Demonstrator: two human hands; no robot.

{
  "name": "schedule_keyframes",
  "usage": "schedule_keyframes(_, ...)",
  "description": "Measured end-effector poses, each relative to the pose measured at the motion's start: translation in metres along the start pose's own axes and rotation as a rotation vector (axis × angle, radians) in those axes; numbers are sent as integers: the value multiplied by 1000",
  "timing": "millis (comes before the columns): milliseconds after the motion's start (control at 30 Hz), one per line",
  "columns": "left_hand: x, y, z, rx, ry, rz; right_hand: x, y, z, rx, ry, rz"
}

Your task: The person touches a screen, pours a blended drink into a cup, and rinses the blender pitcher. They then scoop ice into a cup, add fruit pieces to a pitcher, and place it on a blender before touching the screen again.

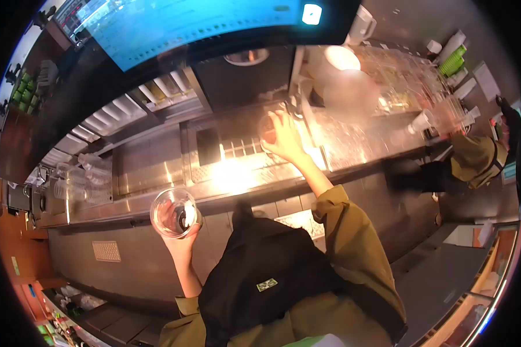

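Note:
My left hand (183, 238) is wrapped round a clear plastic cup (175, 213), held in front of the counter's near edge. The cup's open mouth faces up toward me, and I see fingers through its wall. Over the steel counter, my right hand (286, 139) is reached out with its fingers curled round a small reddish, rounded thing (267, 129). Its kind is hard to make out, as glare and the fingers hide part of it. Below that hand lies a slotted metal grate (240, 148) set in the counter.
Clear cups (78, 182) stand in a group at the left of the counter (147, 168). A lit screen (208, 26) hangs across the top. At the right, a co-worker's sleeve (473, 159) shows near a white cup (421, 122). Green stacked items (452, 61) stand far right.

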State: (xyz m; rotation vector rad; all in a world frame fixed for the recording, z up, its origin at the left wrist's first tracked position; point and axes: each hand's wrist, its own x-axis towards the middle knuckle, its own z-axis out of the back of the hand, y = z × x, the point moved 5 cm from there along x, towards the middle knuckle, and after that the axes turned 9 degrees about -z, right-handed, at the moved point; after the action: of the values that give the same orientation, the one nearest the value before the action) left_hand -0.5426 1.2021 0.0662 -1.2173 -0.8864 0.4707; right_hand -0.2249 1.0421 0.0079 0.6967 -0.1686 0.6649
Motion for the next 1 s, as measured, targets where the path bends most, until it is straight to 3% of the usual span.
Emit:
schedule_keyframes(133, 65, 12, -4, -6, 117, -114, 61, -23, -62, -137, -22, -55)
schedule_keyframes(267, 91, 14, 3, -7, 87, -65, 96, -30, -93, -36, 21, -163)
schedule_keyframes(400, 83, 21, 15, -4, 28, -6, 104, -34, -107, -63, -80, -115)
schedule_keyframes(567, 69, 23, 26, 7, 0, 14, 101, -47, -124, -98, -23, -145)
schedule_keyframes(633, 60, 26, 31, 23, -15, 55, 92, -24, -101, -389, -108, -47)
schedule_keyframes(667, 58, 24, 33, 51, -8, 26, 88, -9, -84, -317, -246, -45)
schedule_keyframes(700, 57, 22, 34, 76, -2, -7, 82, 6, -70, -315, -240, -47)
schedule_keyframes(767, 56, 23, 34, 16, -10, 15, 68, 49, -21, 23, -335, 200)
schedule_keyframes(833, 50, 23, 32, -41, -11, 55, 66, 112, 53, -2, -565, 520)
schedule_keyframes(900, 51, 17, 21, -97, -32, 16, 80, 148, 107, -12, -760, 454)
schedule_keyframes(1000, 52, 5, 10, -121, -7, 16, 107, 177, 137, -231, -741, 427)
